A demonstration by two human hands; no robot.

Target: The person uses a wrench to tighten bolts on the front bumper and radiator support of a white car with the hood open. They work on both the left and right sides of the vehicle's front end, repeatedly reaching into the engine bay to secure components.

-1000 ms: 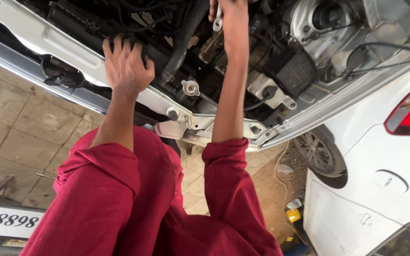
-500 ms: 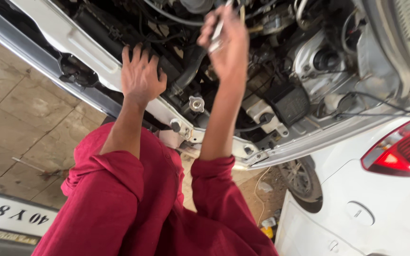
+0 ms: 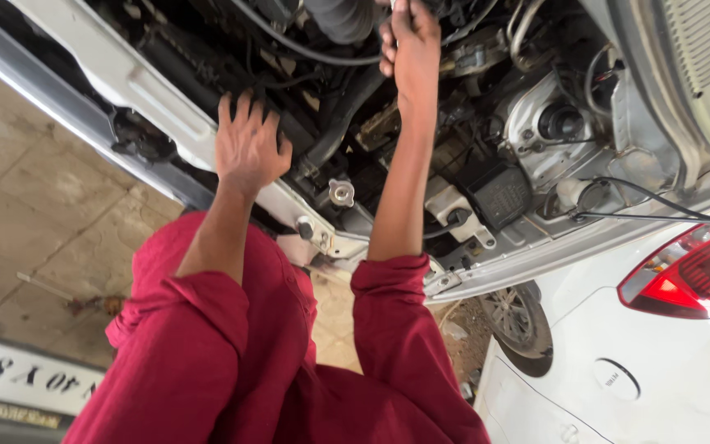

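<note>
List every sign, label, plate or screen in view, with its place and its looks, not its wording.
Number plate: bottom left corner, by the red sleeve; long white strip with dark characters, tilted and seen upside down.
Round badge: on the white car body at lower right, below the red tail lamp; small dark-rimmed circle, too small to make out.
No screens or packages in view.

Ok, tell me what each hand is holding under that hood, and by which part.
Left hand holds nothing: it lies flat, fingers spread, on a black engine-bay part. Right hand is closed deep in the bay; what it grips cannot be told.
</note>
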